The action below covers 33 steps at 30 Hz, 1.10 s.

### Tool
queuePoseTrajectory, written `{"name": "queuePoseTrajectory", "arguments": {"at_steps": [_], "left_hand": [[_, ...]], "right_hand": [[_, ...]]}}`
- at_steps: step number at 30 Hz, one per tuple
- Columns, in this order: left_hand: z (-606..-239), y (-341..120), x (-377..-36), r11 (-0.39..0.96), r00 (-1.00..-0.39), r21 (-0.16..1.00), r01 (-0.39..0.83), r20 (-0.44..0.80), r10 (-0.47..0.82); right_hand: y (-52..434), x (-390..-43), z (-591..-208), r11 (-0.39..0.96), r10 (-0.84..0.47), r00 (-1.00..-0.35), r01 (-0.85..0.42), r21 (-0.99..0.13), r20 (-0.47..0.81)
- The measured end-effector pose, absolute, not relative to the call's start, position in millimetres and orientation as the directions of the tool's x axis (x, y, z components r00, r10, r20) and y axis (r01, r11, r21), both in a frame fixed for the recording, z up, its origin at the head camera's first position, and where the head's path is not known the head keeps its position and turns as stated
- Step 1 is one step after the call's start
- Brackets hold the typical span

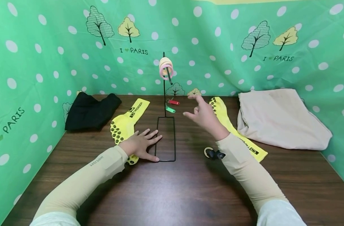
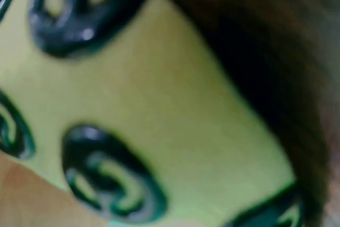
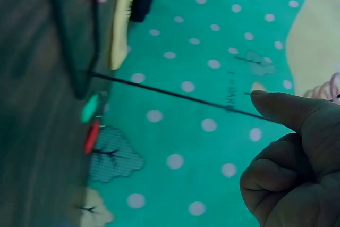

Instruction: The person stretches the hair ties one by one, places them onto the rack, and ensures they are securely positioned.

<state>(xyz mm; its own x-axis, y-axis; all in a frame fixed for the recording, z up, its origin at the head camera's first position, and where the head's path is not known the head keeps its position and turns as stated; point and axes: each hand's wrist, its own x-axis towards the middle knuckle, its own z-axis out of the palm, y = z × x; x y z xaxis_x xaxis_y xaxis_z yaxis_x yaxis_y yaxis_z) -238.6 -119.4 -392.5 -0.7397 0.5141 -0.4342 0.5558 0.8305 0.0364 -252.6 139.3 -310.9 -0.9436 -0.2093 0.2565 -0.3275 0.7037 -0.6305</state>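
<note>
The left hand is laid flat with its fingers spread and straight; nothing is gripped. The fingertips rest on the wire base of the stand, and the heel of the hand lies on the left sock, whose yellow weave and dark grip marks fill the left wrist view. The base is judged to be pinned this way so that the stand is kept from tipping.

The right hand is held raised in the air to the right of the stand, with its fingers loosely parted and half curled; nothing is held in it. In the right wrist view a thumb is seen extended near the stand's thin rod.

High on the stand, rings in pale yellow and pink are hung on a hook. Behind the base, a red tag and a green tag are seen on the table. A black cloth lies far left of the stand, a beige cloth far right, and a second sock passes under the right forearm. A small clip with a ring lies right of the base, near that sleeve.
</note>
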Motion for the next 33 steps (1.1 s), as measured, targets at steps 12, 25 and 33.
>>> {"name": "queuePoseTrajectory", "arguments": {"at_steps": [12,25,33], "left_hand": [[-391,-121,-238,0.828,-0.738,0.042,0.559,-0.428,0.521],[-391,-121,-239,0.828,-0.736,0.04,0.56,-0.435,0.519],[-394,-120,-240,0.822,-0.733,0.05,0.567,-0.425,0.531]], "right_hand": [[173,-246,-357,0.591,-0.302,-0.952,-0.218,-0.776,0.038],[218,-242,-376,0.461,-0.543,-0.785,0.018,-0.887,-0.298],[246,-245,-387,0.468,-0.724,-0.539,0.073,-0.881,-0.43]]}}
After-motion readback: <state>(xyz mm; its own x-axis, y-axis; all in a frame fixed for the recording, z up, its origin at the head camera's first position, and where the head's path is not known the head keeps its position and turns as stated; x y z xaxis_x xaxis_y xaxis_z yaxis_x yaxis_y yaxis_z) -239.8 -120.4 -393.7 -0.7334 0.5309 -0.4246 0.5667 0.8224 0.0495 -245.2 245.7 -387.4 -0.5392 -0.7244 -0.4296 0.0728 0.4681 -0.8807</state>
